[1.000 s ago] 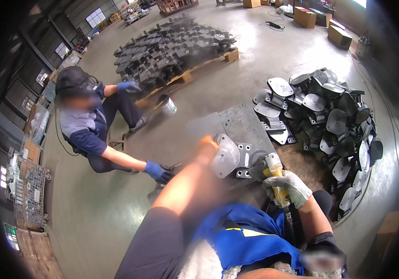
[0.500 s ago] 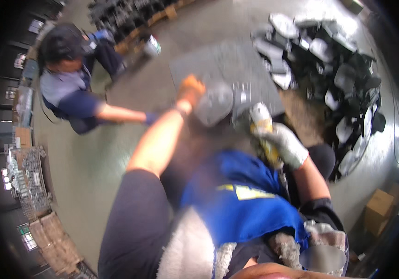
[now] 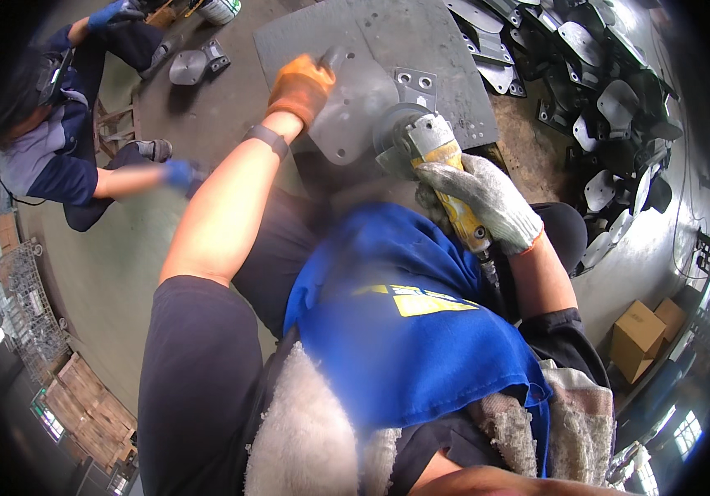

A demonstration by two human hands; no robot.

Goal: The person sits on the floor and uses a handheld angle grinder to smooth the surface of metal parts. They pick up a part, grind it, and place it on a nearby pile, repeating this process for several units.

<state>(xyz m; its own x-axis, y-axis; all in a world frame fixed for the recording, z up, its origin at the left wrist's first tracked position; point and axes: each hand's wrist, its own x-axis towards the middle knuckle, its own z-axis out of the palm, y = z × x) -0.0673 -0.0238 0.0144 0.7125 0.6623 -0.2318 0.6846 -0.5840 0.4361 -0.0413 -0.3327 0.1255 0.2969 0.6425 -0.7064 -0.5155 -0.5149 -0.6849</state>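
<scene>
My left hand (image 3: pixel 304 87), in an orange glove, is closed on the left edge of a grey metal bracket (image 3: pixel 355 112) with a rounded plate and a few holes. The bracket lies on a flat steel worktop (image 3: pixel 293 41). My right hand (image 3: pixel 491 198), in a whitish knit glove, wraps round the yellow body of an angle grinder (image 3: pixel 462 217). The grinder's disc (image 3: pixel 398 128) is at the right edge of the bracket's plate; whether it touches cannot be made out. The bracket's end block (image 3: pixel 415 87), with two large holes, points away to the right.
A large heap of similar metal brackets (image 3: pixel 611 107) lies on the floor to the right. At the left a co-worker (image 3: pixel 53 157) in blue gloves sits close by. One loose bracket (image 3: pixel 190 68) lies beyond the worktop's left side. Cardboard boxes (image 3: pixel 640 331) stand at the lower right.
The whole view has shifted, so worktop and bracket appear higher. My left hand stays at the bracket's left side, my right on the grinder. The co-worker now appears farther toward the upper left.
</scene>
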